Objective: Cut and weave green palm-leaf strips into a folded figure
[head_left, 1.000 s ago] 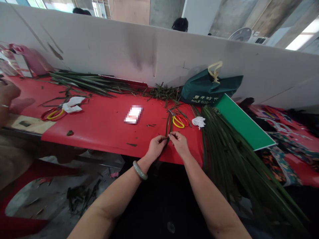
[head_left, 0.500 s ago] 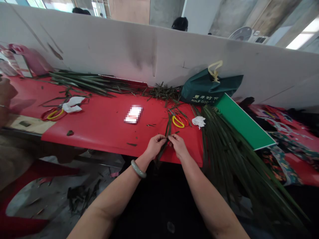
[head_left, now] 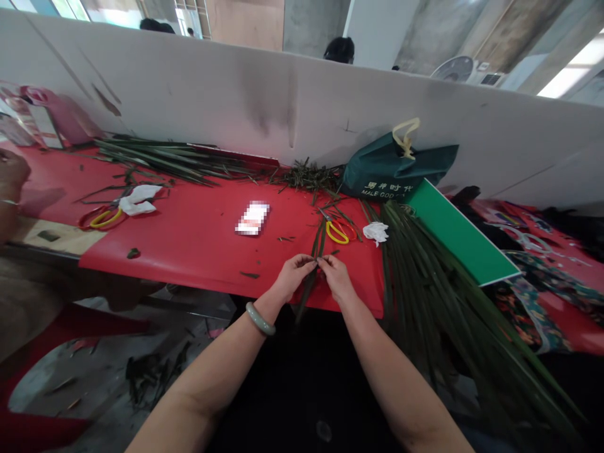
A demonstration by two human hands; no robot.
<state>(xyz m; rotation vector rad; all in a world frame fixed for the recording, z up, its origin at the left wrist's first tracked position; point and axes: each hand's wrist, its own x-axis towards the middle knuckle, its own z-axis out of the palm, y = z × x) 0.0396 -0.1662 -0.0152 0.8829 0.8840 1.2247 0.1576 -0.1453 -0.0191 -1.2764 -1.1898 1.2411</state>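
My left hand (head_left: pixel 293 275) and my right hand (head_left: pixel 336 275) meet over the front edge of the red-covered table (head_left: pixel 198 233). Both pinch narrow green leaf strips (head_left: pixel 319 242) between thumb and fingertips. Some strip ends point away across the table, and others hang below the hands toward the edge (head_left: pixel 306 299). How the strips cross at my fingertips is hidden. Just beyond my right hand lie scissors (head_left: pixel 338 231) with red and yellow handles. A crumpled white tissue (head_left: pixel 376 233) is to their right.
Long green leaves (head_left: pixel 434 289) spread off the table's right side beside a green board (head_left: pixel 465 233). A dark green bag (head_left: pixel 401 167) leans on the partition (head_left: pixel 212 94). More leaves (head_left: pixel 160 157), a blurred card (head_left: pixel 253 218) and second scissors (head_left: pixel 104 215) lie leftward. A co-worker's hand (head_left: pixel 12 176) shows far left.
My hands stay together on the strips, with only a slight shift of the fingers. The co-worker's hand at far left has moved a little. The view has shifted slightly.
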